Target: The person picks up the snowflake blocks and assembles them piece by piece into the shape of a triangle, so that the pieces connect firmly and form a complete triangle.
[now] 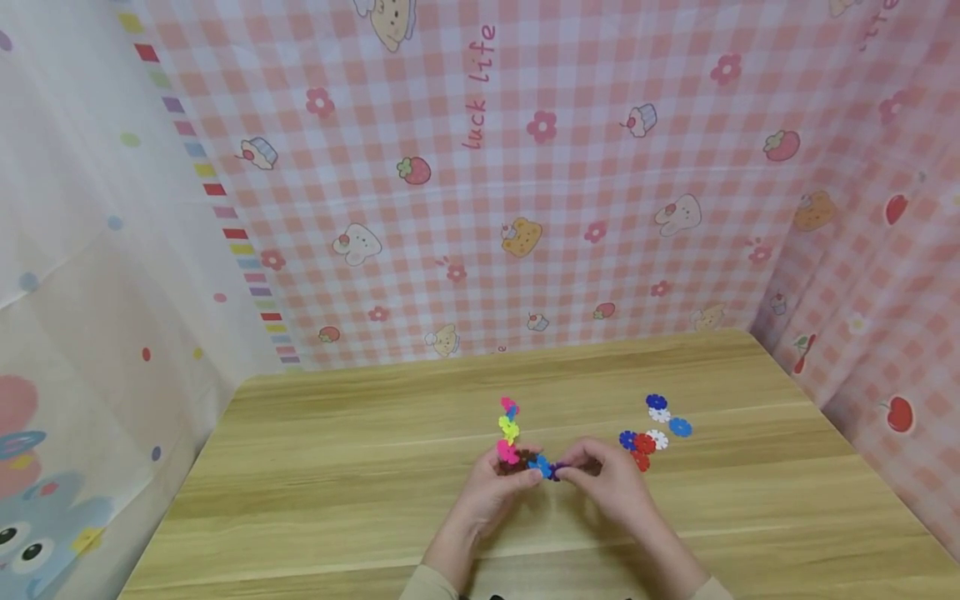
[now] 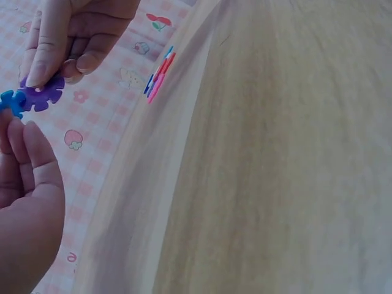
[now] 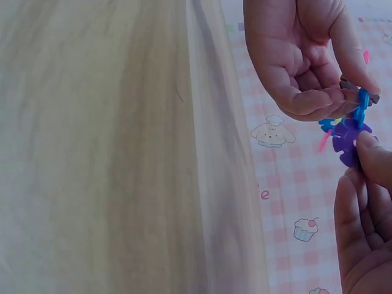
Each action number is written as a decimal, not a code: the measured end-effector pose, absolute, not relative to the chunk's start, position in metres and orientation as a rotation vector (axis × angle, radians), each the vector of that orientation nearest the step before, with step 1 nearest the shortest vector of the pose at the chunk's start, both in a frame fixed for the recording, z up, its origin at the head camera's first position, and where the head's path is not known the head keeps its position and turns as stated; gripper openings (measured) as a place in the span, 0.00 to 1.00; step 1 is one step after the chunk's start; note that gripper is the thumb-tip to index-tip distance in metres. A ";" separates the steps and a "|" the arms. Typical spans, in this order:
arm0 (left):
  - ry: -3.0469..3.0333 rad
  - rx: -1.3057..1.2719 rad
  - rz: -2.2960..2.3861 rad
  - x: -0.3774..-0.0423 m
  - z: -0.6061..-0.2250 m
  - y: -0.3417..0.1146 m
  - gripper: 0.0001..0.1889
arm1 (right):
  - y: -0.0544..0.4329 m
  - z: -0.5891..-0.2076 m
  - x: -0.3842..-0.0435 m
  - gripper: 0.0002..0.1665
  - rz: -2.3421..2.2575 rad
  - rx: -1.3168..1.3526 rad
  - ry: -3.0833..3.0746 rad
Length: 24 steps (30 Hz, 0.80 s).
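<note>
My left hand [image 1: 486, 493] pinches a light blue snowflake disc [image 1: 540, 467] at the end of a linked chain. From there the chain runs through a brown disc [image 1: 526, 457], a pink disc [image 1: 507, 452] and a yellow disc [image 1: 509, 429], up to a small blue and a pink piece at its far end. My right hand [image 1: 613, 483] pinches a purple snowflake disc [image 3: 346, 144] between thumb and fingers. In the left wrist view the purple disc's edge meets the light blue disc [image 2: 11, 103]; how deep their slots sit is unclear.
Several loose discs lie on the wooden table [image 1: 337, 483] beyond my right hand: dark blue [image 1: 656, 402], white [image 1: 659, 415], light blue [image 1: 680, 427] and red [image 1: 644, 443], some overlapping. A checked cloth [image 1: 480, 208] hangs behind the table, with more cloth at both sides.
</note>
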<state>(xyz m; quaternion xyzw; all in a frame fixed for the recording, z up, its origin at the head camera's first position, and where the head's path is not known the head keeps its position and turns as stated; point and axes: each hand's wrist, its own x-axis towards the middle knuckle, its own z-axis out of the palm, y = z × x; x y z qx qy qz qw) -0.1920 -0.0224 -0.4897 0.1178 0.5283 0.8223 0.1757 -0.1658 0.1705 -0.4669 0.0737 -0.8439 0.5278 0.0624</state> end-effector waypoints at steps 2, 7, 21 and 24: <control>1.506 0.340 2.336 -0.192 -0.491 -0.022 0.19 | 0.169 -0.467 -0.165 0.09 1.598 0.182 -2.539; 1.531 0.367 2.355 -0.192 -0.491 -0.019 0.22 | 0.165 -0.467 -0.163 0.09 1.594 0.100 -2.488; 1.491 0.350 2.394 -0.191 -0.490 -0.016 0.17 | 0.166 -0.466 -0.163 0.12 1.438 0.213 -2.419; 1.495 0.345 2.395 -0.191 -0.489 -0.016 0.17 | 0.166 -0.466 -0.164 0.13 1.390 0.257 -2.383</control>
